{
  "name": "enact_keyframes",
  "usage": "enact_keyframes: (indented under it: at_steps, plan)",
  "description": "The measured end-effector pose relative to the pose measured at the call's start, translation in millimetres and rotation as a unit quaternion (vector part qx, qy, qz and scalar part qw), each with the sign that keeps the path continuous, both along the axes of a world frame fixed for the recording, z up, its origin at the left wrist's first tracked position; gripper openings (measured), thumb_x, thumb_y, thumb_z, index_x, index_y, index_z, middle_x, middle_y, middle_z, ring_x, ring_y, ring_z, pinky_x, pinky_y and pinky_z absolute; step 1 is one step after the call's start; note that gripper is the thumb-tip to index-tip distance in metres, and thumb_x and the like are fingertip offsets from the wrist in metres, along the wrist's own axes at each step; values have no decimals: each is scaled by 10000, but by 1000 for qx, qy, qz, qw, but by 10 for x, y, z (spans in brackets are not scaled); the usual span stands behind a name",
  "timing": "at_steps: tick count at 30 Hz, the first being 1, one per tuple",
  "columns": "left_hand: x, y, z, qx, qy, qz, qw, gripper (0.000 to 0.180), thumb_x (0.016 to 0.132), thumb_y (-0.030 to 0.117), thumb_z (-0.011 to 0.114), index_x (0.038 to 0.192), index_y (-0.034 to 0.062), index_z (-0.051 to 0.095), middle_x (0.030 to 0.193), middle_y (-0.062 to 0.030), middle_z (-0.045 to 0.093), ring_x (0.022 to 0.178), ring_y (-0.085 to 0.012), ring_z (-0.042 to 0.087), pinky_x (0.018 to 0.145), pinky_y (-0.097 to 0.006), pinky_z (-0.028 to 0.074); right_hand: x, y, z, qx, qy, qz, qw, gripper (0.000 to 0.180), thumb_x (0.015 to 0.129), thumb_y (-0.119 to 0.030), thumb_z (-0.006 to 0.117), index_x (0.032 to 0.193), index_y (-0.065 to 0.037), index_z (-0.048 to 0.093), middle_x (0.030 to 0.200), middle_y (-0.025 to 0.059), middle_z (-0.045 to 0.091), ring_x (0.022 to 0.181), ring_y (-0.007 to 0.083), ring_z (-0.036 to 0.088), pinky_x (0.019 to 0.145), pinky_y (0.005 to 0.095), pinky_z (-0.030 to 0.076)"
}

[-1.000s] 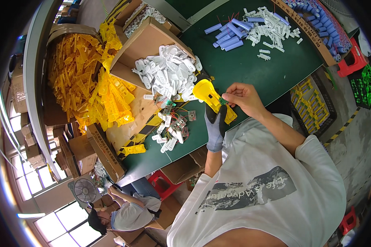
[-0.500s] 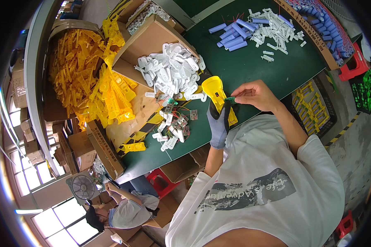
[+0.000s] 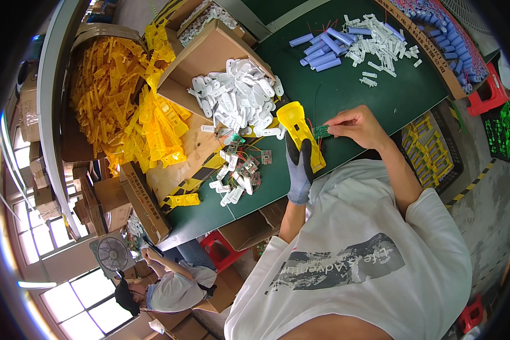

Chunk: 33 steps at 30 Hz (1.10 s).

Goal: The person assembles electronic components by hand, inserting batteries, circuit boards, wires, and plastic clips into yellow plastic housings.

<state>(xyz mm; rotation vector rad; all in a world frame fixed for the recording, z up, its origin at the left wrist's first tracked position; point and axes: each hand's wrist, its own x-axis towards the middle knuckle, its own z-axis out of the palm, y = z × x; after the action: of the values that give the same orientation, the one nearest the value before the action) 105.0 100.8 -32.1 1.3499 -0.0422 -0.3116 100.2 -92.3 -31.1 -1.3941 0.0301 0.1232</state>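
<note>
My left hand (image 3: pixel 299 170), in a grey glove, grips a yellow plastic torch shell (image 3: pixel 300 131) over the green table (image 3: pixel 345 90). My bare right hand (image 3: pixel 358 126) pinches a small green circuit board (image 3: pixel 321 131) with thin red wires, right beside the shell's open side. A loose pile of small white parts and circuit boards (image 3: pixel 239 170) lies just left of the gloved hand.
A cardboard box of white plastic pieces (image 3: pixel 238 96) stands ahead on the left, with heaps of yellow shells (image 3: pixel 119 107) beyond. Blue cylinders and white clips (image 3: pixel 357 42) lie at the far side. Another person (image 3: pixel 170 283) sits below left near a fan (image 3: pixel 112 254).
The yellow shell has been brought closer and turned a little in my left hand. My right hand has moved the green board against its side.
</note>
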Motion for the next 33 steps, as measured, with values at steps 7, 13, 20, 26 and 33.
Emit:
enact_keyframes:
  at_steps: [7, 13, 20, 26, 33]
  plan:
    - [35, 79, -123, 2, 67, -31, 997, 512, 1006, 480, 288, 1153, 52, 528, 877, -67, 630, 766, -174, 635, 677, -307, 531, 191, 185, 181, -67, -78, 51, 993, 185, 832, -76, 703, 998, 5, 714, 872, 102, 724, 742, 107, 667, 674, 220, 520]
    - [-1, 62, -121, -82, 151, 17, 985, 627, 985, 579, 214, 1161, 64, 526, 893, -78, 626, 739, -188, 628, 646, -320, 529, 205, 237, 160, -69, -68, 37, 995, 173, 825, -75, 707, 976, 7, 716, 875, 104, 725, 753, 120, 673, 683, 227, 519]
    - [37, 59, -95, -47, 125, -2, 991, 625, 987, 578, 210, 1157, 67, 525, 892, -73, 620, 727, -178, 624, 640, -310, 525, 189, 254, 106, -58, -80, -11, 995, 140, 825, -77, 719, 934, 11, 722, 727, 29, 649, 632, 46, 521, 566, 215, 412]
    - [27, 43, -76, -27, 109, -1, 994, 597, 996, 552, 216, 1148, 65, 526, 884, -70, 620, 720, -176, 626, 638, -308, 528, 181, 259, 67, -37, -82, -11, 996, 141, 824, -80, 722, 931, 12, 722, 725, 27, 652, 636, 44, 528, 566, 214, 415]
    - [16, 59, -83, -26, 68, -11, 997, 398, 1021, 395, 365, 1104, 33, 507, 840, -83, 617, 680, -163, 628, 618, -298, 538, 164, 310, 44, -47, -94, -37, 994, 135, 826, -84, 726, 913, 18, 716, 747, 25, 665, 636, 42, 536, 555, 207, 412]
